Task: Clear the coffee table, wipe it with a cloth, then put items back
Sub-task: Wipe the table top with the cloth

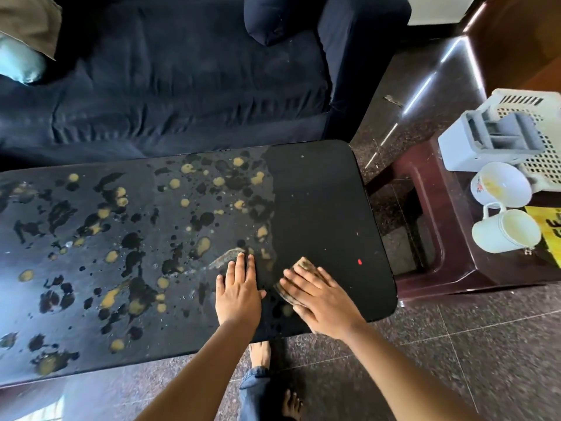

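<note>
The right hand (318,294) lies flat, pressing the small brown cloth (304,264) on the long black coffee table (318,192). The left hand (238,288) rests flat beside it, nearer the yellow spills (202,246) spreading off to the left.

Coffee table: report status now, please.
Left hand flat on coffee table. Right hand presses cloth. Right end clean, spills cover the rest.
</note>
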The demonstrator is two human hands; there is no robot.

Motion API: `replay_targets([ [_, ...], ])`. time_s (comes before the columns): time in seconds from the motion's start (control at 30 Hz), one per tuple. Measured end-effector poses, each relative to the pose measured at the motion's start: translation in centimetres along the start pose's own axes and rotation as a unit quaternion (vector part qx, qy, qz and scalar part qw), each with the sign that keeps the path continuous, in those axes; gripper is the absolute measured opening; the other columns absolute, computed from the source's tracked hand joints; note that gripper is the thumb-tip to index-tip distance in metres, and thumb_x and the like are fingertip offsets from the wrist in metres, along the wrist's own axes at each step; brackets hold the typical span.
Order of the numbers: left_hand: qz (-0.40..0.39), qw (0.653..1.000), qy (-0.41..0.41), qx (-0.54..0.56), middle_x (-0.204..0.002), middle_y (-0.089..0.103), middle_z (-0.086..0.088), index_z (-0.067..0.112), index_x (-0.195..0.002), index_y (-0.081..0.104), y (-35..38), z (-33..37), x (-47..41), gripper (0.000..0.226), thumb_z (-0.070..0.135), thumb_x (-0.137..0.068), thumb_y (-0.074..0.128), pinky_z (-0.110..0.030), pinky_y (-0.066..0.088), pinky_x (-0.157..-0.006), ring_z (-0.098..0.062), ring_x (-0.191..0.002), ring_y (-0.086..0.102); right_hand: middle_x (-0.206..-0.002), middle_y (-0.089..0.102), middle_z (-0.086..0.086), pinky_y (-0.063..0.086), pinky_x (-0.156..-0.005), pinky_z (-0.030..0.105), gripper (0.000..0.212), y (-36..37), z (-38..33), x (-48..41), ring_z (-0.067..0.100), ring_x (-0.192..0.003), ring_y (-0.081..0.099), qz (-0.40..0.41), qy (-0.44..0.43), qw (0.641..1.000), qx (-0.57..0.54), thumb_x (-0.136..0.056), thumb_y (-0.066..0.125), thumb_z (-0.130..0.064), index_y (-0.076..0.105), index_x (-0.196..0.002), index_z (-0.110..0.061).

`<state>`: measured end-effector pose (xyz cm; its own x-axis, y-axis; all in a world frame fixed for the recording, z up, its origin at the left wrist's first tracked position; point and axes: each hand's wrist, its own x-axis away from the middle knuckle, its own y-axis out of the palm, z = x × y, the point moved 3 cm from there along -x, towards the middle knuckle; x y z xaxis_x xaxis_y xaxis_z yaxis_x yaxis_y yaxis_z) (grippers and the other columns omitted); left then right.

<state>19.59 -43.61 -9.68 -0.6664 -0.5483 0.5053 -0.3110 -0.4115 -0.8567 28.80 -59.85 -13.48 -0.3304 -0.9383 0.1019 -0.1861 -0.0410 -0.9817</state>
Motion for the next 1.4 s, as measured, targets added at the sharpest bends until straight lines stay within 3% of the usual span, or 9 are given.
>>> replay_targets([
  [0.13, -0.014, 1.000, -0.001, -0.007, -0.160, -0.013, -0.003, 0.019, -0.152, -0.010, -0.3, 0.3, -0.2, 0.075, 0.040, -0.100, 0.040, -0.041, 0.001, -0.119, -0.022, -0.148, -0.006, -0.153, 0.028, -0.012, 0.033, -0.110, 0.048, 0.055, -0.1, 1.5, -0.3, 0.012, -0.142, 0.024, 0.037, 0.234, 0.970, -0.056, -0.091, 0.037, -0.040, 0.034, -0.145, -0.032],
  [0.2, -0.015, 1.000, -0.003, -0.010, -0.160, -0.013, -0.003, 0.019, -0.152, -0.010, -0.3, 0.3, -0.3, 0.076, 0.040, -0.099, 0.041, -0.040, 0.001, -0.119, -0.022, -0.148, -0.004, -0.152, 0.032, -0.008, 0.031, -0.110, 0.048, 0.055, -0.2, -0.3, -2.0, 0.015, -0.141, 0.027, 0.062, 0.291, 0.951, -0.084, -0.090, 0.035, -0.039, 0.037, -0.144, -0.028],
  [0.4, -0.014, 1.000, -0.002, -0.019, -0.160, -0.013, -0.003, 0.019, -0.152, -0.010, -0.3, 0.3, -0.2, 0.077, 0.041, -0.099, 0.041, -0.041, 0.001, -0.120, -0.022, -0.148, -0.003, -0.154, 0.028, -0.011, 0.030, -0.112, 0.046, 0.054, 0.6, -1.4, 1.2, 0.010, -0.142, 0.024, 0.031, 0.076, 0.996, -0.029, -0.092, 0.039, -0.041, 0.033, -0.145, -0.032],
  [0.53, -0.017, 1.000, -0.003, -0.021, -0.160, -0.014, -0.003, 0.020, -0.152, -0.010, -0.2, 0.3, -0.2, 0.076, 0.041, -0.099, 0.040, -0.042, 0.001, -0.120, -0.022, -0.148, -0.003, -0.153, 0.029, -0.010, 0.033, -0.110, 0.049, 0.055, 0.4, -0.4, 1.6, 0.013, -0.140, 0.027, 0.049, 0.265, 0.962, -0.051, -0.091, 0.034, -0.041, 0.034, -0.145, -0.029],
  [0.63, -0.014, 1.000, -0.003, -0.023, -0.160, -0.015, -0.002, 0.021, -0.152, -0.010, 0.0, 0.1, -0.3, 0.076, 0.042, -0.099, 0.040, -0.041, 0.000, -0.120, -0.021, -0.148, -0.004, -0.154, 0.030, -0.004, 0.029, -0.109, 0.049, 0.057, 0.6, -2.8, -0.2, 0.018, -0.141, 0.028, 0.065, 0.337, 0.936, -0.079, -0.093, 0.029, -0.043, 0.032, -0.146, -0.024],
  [0.87, -0.010, 1.000, 0.002, -0.013, -0.160, -0.015, 0.001, 0.023, -0.152, -0.010, 0.2, -0.3, -0.2, 0.076, 0.043, -0.099, 0.040, -0.041, 0.000, -0.120, -0.019, -0.148, -0.004, -0.154, 0.029, -0.007, 0.032, -0.110, 0.052, 0.055, 0.8, -3.3, 0.7, 0.014, -0.141, 0.028, 0.051, 0.198, 0.978, -0.049, -0.092, 0.034, -0.042, 0.033, -0.146, -0.028],
  [1.07, -0.008, 1.000, 0.007, -0.011, -0.160, -0.015, 0.001, 0.023, -0.152, -0.010, 0.2, -0.2, -0.2, 0.075, 0.044, -0.099, 0.039, -0.041, 0.000, -0.120, -0.019, -0.148, -0.003, -0.155, 0.024, -0.005, 0.027, -0.110, 0.051, 0.059, 0.7, -3.8, 0.3, 0.017, -0.143, 0.024, 0.081, 0.393, 0.911, -0.095, -0.092, 0.029, -0.041, 0.024, -0.148, -0.026],
  [1.27, 0.016, 0.999, 0.036, -0.004, -0.161, -0.010, 0.005, 0.025, -0.153, -0.006, 0.3, -1.2, -0.1, 0.069, 0.039, -0.100, 0.037, -0.038, 0.001, -0.119, -0.016, -0.148, -0.001, -0.152, 0.034, -0.006, 0.033, -0.109, 0.052, 0.056, 1.1, -8.0, -1.0, 0.015, -0.140, 0.032, 0.056, 0.225, 0.969, -0.088, -0.089, 0.038, -0.040, 0.038, -0.143, -0.027],
  [1.4, 0.017, 0.998, 0.054, -0.004, -0.161, -0.008, 0.005, 0.025, -0.153, -0.004, 0.1, -1.7, -0.1, 0.070, 0.037, -0.100, 0.040, -0.038, 0.004, -0.119, -0.016, -0.148, 0.001, -0.154, 0.028, -0.006, 0.031, -0.109, 0.052, 0.058, 1.2, -5.2, 0.4, 0.017, -0.141, 0.028, 0.052, 0.335, 0.938, -0.076, -0.091, 0.032, -0.041, 0.033, -0.146, -0.026],
])
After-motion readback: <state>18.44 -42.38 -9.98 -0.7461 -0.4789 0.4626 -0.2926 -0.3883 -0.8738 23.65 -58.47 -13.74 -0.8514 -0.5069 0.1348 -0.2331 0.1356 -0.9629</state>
